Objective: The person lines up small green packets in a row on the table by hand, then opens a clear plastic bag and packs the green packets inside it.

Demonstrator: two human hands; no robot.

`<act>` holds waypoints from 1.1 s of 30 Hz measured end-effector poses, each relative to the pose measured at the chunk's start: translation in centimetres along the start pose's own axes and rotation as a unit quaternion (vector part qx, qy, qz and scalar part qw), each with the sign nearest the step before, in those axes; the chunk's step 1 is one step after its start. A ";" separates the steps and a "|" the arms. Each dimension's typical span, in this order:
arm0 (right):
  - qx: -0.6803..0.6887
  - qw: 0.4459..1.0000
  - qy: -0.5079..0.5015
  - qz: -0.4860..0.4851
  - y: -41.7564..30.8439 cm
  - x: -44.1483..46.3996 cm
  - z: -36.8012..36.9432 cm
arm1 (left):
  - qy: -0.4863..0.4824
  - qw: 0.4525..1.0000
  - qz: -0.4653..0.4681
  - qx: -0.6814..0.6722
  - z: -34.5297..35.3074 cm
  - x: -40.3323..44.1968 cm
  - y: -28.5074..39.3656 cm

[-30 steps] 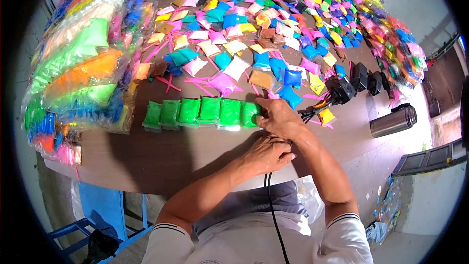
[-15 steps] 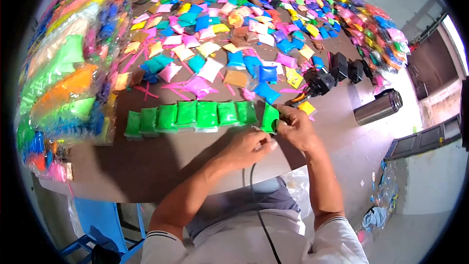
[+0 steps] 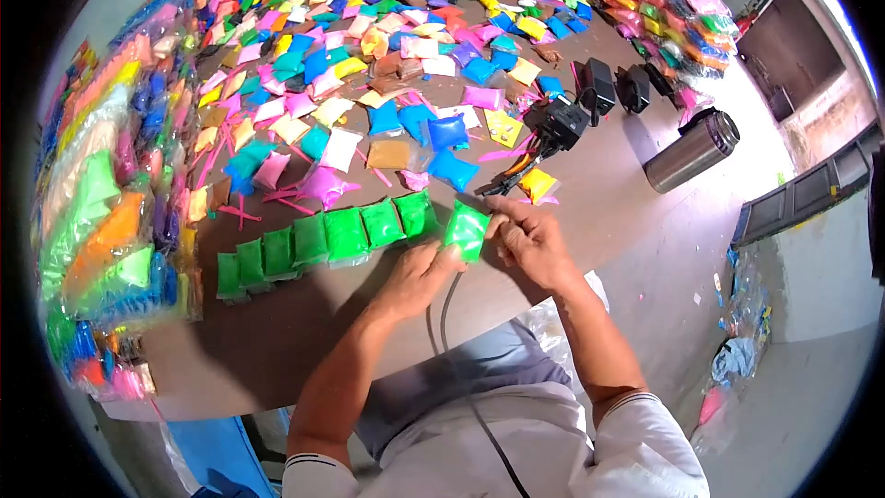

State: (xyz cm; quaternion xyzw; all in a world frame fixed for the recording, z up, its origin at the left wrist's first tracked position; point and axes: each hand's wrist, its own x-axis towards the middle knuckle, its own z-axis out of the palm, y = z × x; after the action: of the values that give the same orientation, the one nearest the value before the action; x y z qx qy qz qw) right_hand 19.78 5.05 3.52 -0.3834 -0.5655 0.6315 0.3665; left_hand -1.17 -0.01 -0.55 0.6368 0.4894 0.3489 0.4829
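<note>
A small glossy green packet [image 3: 466, 232] is held up just beyond the right end of a row of similar green packets [image 3: 345, 236]. My left hand [image 3: 417, 278] grips its lower left corner, thumb on the front. At the right edge of the same packet are the curled fingers of my right hand [image 3: 535, 244], closed on that side; the fingertips are partly hidden. The row lies side by side on the brown table [image 3: 277, 341], its packets touching or overlapping. A black cable [image 3: 444, 323] runs below the hands toward my body.
Loose packets of many colours [image 3: 387, 37] cover the far table. Bagged packets are piled at left [image 3: 111, 212] and right [image 3: 664, 14]. Black power adapters [image 3: 558, 120] with cables and a steel flask [image 3: 691, 152] stand to the right. A blue chair [image 3: 217, 456] is at lower left.
My left hand has come up to the green packet and taken its lower corner. The packet has turned to face me more. The whole view has tilted and shifted.
</note>
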 end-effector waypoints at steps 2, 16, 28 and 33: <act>-0.004 0.998 0.061 -0.001 1.0 0.0 -0.4 | -0.003 1.000 0.007 0.003 0.1 0.1 -0.3; 0.112 0.991 0.033 0.064 1.6 -0.6 2.5 | -0.043 0.998 -0.009 0.054 -0.2 -0.1 0.3; -0.012 0.993 0.118 0.014 -1.5 1.7 3.1 | 0.005 0.983 0.142 0.113 0.2 -0.2 2.1; -0.124 0.990 -0.056 0.020 -2.5 6.0 4.0 | 0.037 0.971 0.180 0.154 0.9 -0.2 1.7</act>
State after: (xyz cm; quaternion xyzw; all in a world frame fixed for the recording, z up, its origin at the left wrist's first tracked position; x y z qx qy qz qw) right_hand 13.60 8.94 5.86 -0.4012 -0.6512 0.5845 0.2708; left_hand 0.12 -0.55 0.82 0.7676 0.4323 0.3738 0.2903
